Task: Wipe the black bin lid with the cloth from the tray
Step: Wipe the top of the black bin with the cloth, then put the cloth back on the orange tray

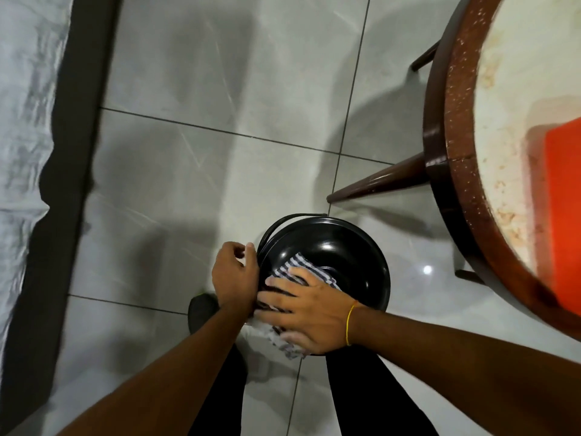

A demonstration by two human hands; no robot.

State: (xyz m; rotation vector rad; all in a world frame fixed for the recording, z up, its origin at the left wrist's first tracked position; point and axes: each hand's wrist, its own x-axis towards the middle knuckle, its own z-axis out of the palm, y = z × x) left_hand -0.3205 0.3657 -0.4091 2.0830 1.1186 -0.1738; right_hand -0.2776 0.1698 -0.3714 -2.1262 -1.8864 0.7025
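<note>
Head view: the glossy round black bin lid (342,247) carries a striped blue-and-white cloth (298,265); my right hand (301,313) presses it flat, fingers spread, while my left hand (234,272) curls loosely at the rim.

The room is dim. A small white glare spot shines on the glossy grey floor tiles (427,269). Soft shadows lie there, and the edges look blurry and bent.

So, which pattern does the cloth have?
The cloth has dark and white stripes, in the head view.
</note>
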